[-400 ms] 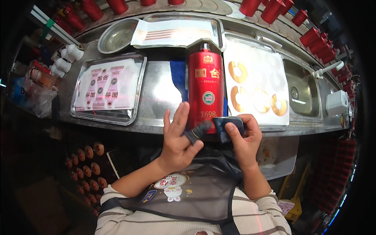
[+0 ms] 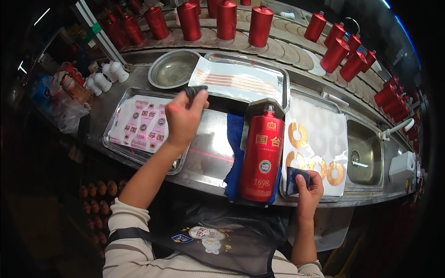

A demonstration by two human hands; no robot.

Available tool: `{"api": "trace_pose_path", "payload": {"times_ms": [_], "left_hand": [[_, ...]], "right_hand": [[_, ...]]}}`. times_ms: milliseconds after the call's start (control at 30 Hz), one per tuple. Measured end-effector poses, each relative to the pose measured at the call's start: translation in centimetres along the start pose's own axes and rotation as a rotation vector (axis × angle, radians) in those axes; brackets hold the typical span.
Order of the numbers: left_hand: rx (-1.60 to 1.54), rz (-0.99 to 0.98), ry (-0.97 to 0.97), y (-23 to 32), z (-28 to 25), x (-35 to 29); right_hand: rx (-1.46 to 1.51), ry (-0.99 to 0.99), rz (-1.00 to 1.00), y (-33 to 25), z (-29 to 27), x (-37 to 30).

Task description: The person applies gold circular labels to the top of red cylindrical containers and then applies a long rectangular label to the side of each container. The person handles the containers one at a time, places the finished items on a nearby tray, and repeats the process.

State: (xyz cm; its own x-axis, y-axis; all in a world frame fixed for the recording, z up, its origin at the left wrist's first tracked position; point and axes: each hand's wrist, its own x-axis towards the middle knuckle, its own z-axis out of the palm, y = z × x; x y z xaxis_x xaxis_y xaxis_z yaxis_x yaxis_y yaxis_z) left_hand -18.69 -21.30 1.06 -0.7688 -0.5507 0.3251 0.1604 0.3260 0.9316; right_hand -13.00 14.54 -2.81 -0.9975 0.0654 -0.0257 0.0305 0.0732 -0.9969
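A red bottle (image 2: 262, 155) with gold lettering and a round green-and-white emblem lies on its back, neck pointing away, over a blue cloth (image 2: 235, 148) on the metal counter. My left hand (image 2: 187, 116) is raised between the tray of pink labels (image 2: 144, 124) and the white sheet with thin gold strips (image 2: 232, 79). A black finger cot covers one of its fingertips, the fingers are loosely bent, and nothing shows in them. To the right of the bottle, my right hand (image 2: 309, 192) pinches a dark blue flat pad (image 2: 296, 180) by the front edge of the sheet with gold ring-shaped labels (image 2: 317, 134).
A round metal bowl (image 2: 172, 69) stands at the back left, near several white caps (image 2: 107, 76). A sink (image 2: 365, 157) with a white tap (image 2: 402, 127) and a white jug (image 2: 402, 167) are at the right. Red bottles (image 2: 226, 21) stand upright on a plated conveyor (image 2: 232, 44) behind.
My left hand has left the bottle's base and moved up and away to the left. My right hand has shifted right with the pad. The view has tilted up toward the conveyor.
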Motion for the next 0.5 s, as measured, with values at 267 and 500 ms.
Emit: {"api": "trace_pose_path", "payload": {"times_ms": [267, 500], "left_hand": [[0.781, -0.124, -0.142, -9.4, 1.3, 16.3], [0.731, -0.097, -0.190, -10.3, 1.1, 17.5]], "right_hand": [[0.122, -0.125, 0.057, -1.3, -0.2, 1.0], [0.114, -0.088, 0.117, -2.2, 0.5, 2.3]]}}
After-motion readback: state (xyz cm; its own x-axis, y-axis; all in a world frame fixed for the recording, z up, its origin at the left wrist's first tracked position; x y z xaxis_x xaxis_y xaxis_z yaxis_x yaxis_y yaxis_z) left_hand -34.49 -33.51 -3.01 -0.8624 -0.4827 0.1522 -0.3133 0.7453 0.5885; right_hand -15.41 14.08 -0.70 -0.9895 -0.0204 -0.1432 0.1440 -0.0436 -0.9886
